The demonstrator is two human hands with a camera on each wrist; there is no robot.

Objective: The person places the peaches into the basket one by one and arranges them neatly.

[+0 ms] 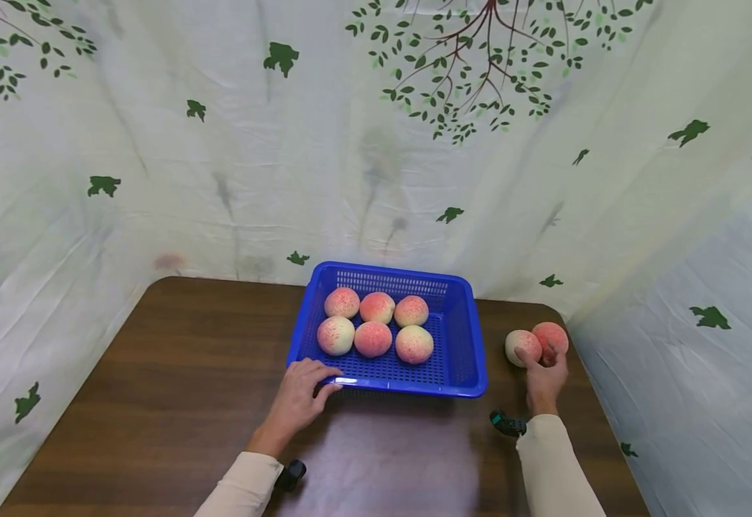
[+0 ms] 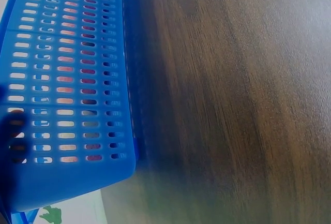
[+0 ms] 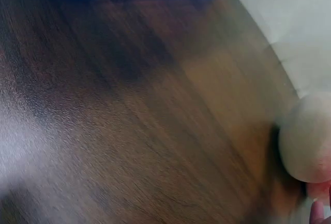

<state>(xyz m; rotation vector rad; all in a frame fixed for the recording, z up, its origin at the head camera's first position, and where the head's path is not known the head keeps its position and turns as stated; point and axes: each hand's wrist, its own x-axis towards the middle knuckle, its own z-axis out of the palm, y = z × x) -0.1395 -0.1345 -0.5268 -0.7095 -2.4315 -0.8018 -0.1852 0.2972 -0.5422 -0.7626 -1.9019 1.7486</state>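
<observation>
A blue plastic basket (image 1: 460, 345) stands on the table and holds several pink-and-cream peaches (image 1: 373, 339) in two rows. At its near left corner my left hand (image 1: 298, 398) grips the rim, fingers over the edge and thumb at the outer side. The slotted wall of the basket (image 2: 64, 89) fills the left of the left wrist view. Right of the basket, two more peaches lie side by side: a pale peach (image 1: 521, 346) and a redder peach (image 1: 551, 337). My right hand (image 1: 546, 380) holds the redder peach, its thumb by the pale peach (image 3: 305, 141).
The brown wooden table (image 1: 175, 402) carries everything, with its right edge close beside the two loose peaches. White cloth (image 1: 376, 179) printed with leaves and branches hangs behind and at both sides. A dark wrist device (image 1: 290, 475) sits at the left sleeve.
</observation>
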